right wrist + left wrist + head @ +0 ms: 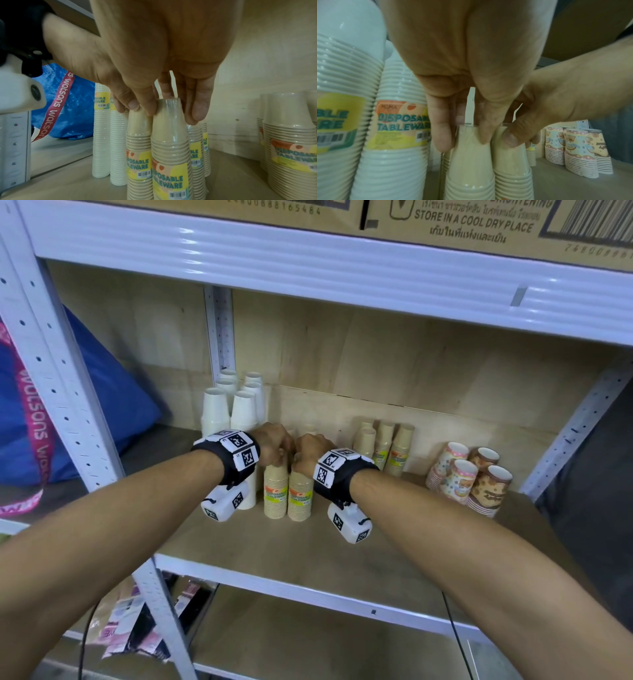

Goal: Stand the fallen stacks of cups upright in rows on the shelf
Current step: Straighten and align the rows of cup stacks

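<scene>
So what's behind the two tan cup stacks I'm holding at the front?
More wrapped tan stacks stand upright directly behind the two front tan wrapped stacks. In the head view both hands cover most of them, so their number is unclear.

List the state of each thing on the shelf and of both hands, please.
Left hand: grips top of left beige stack, upright.
Right hand: grips top of right beige stack, upright.
White stacks: upright, in rows.
Back beige stacks: upright.
Patterned stacks: standing, leaning slightly.
Blue bag: lying at shelf's left.
</scene>
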Demonstrator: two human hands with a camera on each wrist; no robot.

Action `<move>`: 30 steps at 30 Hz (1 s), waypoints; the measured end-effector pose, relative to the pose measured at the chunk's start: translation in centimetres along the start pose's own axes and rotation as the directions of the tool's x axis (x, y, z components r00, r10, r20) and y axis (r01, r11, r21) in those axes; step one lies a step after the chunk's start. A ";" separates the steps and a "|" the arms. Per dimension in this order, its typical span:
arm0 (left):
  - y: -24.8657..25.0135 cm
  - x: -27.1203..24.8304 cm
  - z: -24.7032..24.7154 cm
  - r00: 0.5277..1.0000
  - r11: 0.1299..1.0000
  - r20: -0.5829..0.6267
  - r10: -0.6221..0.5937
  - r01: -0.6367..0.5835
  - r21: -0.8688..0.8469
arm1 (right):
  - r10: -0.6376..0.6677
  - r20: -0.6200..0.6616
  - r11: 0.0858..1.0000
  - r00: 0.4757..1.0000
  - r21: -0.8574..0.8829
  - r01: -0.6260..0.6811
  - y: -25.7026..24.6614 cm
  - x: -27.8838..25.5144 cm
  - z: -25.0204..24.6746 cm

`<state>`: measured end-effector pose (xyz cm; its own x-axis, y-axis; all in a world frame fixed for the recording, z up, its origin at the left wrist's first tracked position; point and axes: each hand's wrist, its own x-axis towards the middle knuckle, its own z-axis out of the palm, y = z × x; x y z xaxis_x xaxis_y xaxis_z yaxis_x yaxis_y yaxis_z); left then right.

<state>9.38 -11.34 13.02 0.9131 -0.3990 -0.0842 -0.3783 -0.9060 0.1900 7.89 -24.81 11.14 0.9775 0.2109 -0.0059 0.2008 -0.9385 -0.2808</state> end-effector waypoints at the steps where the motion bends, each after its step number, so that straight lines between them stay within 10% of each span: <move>1: 0.0 0.0 0.1 1.000 1.000 -0.006 0.009 -0.009 0.009 | 0.000 -0.005 1.000 1.000 -0.002 0.000 0.0 0.0 0.2; 30: 9.1 6.9 -1.4 0.986 0.987 -0.041 0.161 -0.161 -0.011 | 0.305 -0.063 0.950 0.950 -0.050 -0.309 9.6 -2.6 -6.0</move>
<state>12.48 -22.17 15.56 0.8459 -0.5333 -0.0120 -0.5190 -0.8281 0.2120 7.68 -36.06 14.25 0.9942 -0.1034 -0.0310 -0.1077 -0.9703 -0.2168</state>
